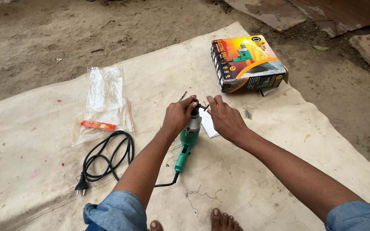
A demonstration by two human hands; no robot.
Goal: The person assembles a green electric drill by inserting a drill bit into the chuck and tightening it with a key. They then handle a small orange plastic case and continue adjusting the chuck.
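— Green plastic, is that the tool in the middle of the cloth sheet (279,145)?

— Yes, a green electric drill (188,139) lies near the sheet's centre, chuck toward the far edge, handle toward the person's bare feet.

— What has hold of it?

— The left hand (177,116) curls closed around the drill's front end, fingers wrapped over the chuck. The right hand (225,117) sits just beside it, fingers pinched on a small dark chuck key (204,107) at the chuck.

— And the cord?

— A black power cord (108,158) coils toward the sheet's left side, its plug near the near edge.

— Anything else?

— Clear plastic bags (103,102) lie beyond the cord, and a colourful cardboard box (247,64) stands near the far right edge.
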